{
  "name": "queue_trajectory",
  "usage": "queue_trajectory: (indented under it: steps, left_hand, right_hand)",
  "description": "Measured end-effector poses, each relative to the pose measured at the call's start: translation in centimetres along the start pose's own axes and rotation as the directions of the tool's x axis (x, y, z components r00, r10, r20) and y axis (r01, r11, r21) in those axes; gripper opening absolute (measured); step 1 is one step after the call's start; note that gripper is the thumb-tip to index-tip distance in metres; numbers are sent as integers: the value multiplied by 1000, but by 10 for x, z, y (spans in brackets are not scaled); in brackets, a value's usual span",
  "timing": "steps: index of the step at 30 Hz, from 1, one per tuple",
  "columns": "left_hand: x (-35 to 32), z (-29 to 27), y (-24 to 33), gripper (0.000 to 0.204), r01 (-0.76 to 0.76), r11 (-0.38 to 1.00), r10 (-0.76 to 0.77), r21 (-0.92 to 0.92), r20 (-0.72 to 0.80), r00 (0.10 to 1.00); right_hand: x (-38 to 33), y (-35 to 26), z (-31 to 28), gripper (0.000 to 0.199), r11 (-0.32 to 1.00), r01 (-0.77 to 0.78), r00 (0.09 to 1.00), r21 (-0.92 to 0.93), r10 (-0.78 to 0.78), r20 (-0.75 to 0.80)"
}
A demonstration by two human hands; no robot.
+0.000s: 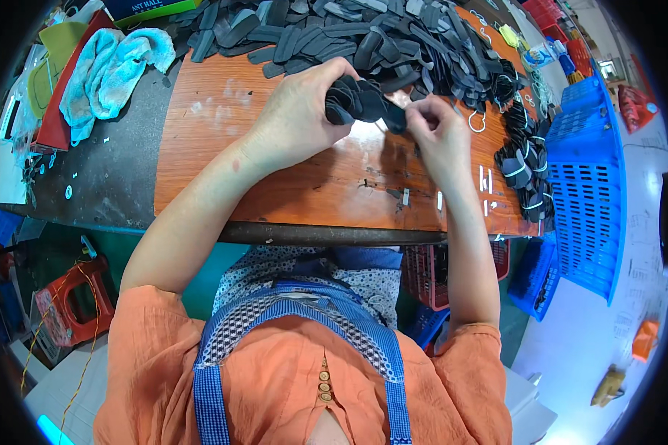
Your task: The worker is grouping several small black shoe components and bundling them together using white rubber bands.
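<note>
A loose stack of dark, round-ended flat strips (358, 101) is held above the wooden board, with my left hand (298, 111) closed around its left side. On the other side, my right hand (441, 137) has thumb and finger pinched at the end of one black strip (393, 116) that sticks out of the stack. A big heap of similar strips (393, 46) lies just beyond both hands. Close to my right hand is a white elastic loop (477, 122) on the board.
Tied bundles of strips (522, 169) line the right edge of the brown board (297, 194). A blue plastic basket (588, 185) stands beyond that edge. At the left are a light-blue towel (115, 74) and a red box (61, 111). A red stool (78, 300) stands below.
</note>
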State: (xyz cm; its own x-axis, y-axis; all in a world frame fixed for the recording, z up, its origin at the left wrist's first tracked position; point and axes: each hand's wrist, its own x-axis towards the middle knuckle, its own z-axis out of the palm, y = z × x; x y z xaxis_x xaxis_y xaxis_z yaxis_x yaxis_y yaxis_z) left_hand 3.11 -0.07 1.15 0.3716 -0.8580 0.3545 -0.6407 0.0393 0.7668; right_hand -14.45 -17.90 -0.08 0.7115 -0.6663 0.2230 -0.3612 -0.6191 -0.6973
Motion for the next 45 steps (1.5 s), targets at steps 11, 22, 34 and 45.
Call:
queue_trajectory:
  steps: [11, 22, 34, 45]
  left_hand:
    - [-2, 7, 2, 40, -134, 983, 129, 128, 44, 991]
    - [-13, 22, 9, 46, -322, 941, 294, 101, 223, 929]
    - [4, -5, -17, 34, 139, 460, -306, -877, -9, 952]
    - [4, -5, -6, 26, 215, 239, -421, -947, 99, 902]
  right_hand:
    - [-6, -16, -1, 24, 872, 172, 985, -458, -138, 107]
    - [-26, -27, -7, 12, 995, -28, 951, 92, -2, 309]
    - [-27, -51, 18, 50, 923, -27, 985, 383, -40, 167]
    - [-25, -64, 37, 20, 811, -190, 980, 554, 189, 59]
